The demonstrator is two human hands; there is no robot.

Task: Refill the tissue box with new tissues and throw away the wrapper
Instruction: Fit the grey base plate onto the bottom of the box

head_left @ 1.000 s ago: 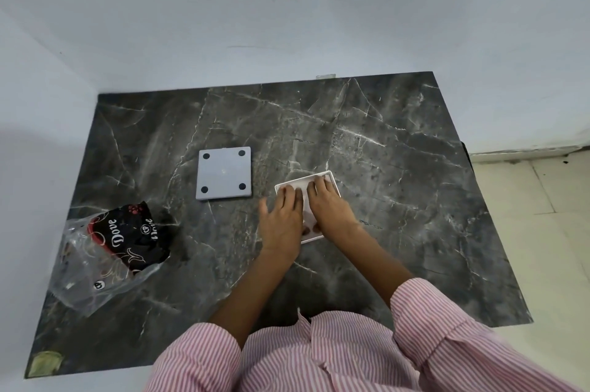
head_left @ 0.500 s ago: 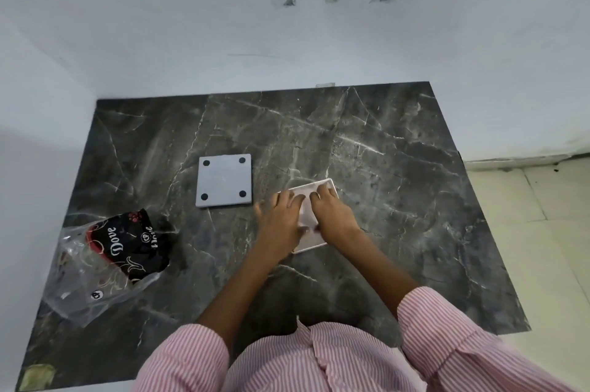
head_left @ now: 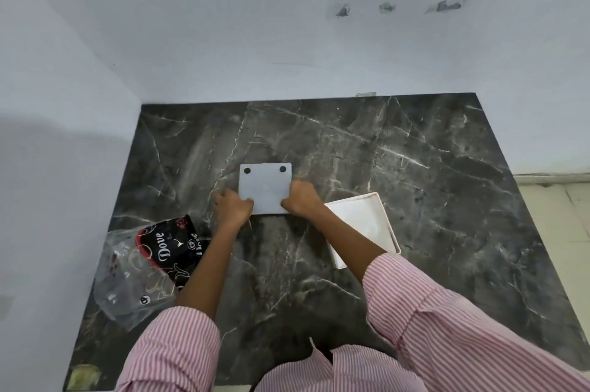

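Observation:
A grey square lid [head_left: 265,187] with black round pads at its corners lies flat on the dark marble table [head_left: 431,174]. My left hand [head_left: 232,207] grips its near left corner and my right hand [head_left: 301,200] grips its near right corner. To the right sits the white square tissue box [head_left: 367,219], open side up and filled with white tissues; my right forearm crosses its near left part. A clear plastic wrapper [head_left: 127,283] with a black and red "Dove" print lies crumpled at the table's left edge.
White walls close off the table's back and left sides. A pale tiled floor [head_left: 552,222] shows beyond the table's right edge. A small yellowish scrap [head_left: 83,375] lies at the near left corner.
Both hands left the white tissue box and moved left onto the grey lid, taking hold of its near corners. The camera view shifted, so the box now sits right of my hands.

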